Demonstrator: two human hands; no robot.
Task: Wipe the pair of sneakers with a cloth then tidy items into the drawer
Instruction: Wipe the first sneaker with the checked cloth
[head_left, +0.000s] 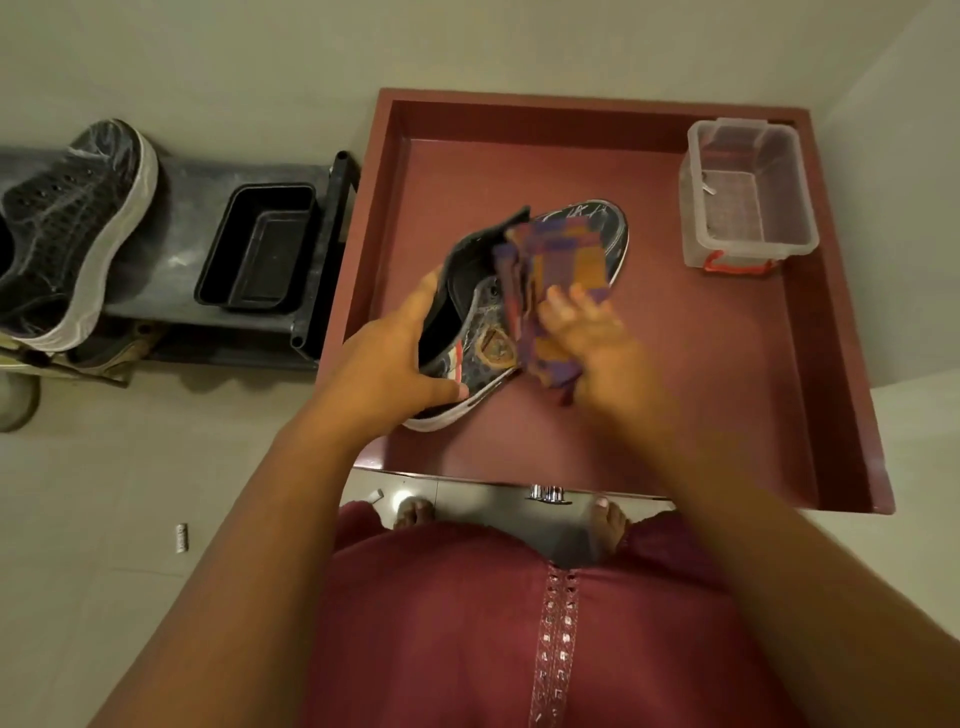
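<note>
A dark sneaker (485, 332) with a white sole is held above the open maroon drawer (727, 374). My left hand (387, 369) grips its heel, thumb on the outer side and fingers inside the opening. My right hand (592, 338) holds a purple and orange checked cloth (556, 265) bunched against the sneaker's upper; the hand is blurred. The cloth covers the laces and most of the toe. A second dark sneaker (78, 228) with a white sole sits on the grey shoe rack (176, 260) at the left.
A clear plastic box (748, 192) with a red latch stands in the drawer's far right corner. A black tray (260, 249) rests on the rack. More footwear lies under the rack. My bare feet (608, 525) stand at the drawer's front edge. A small object (181, 538) lies on the floor.
</note>
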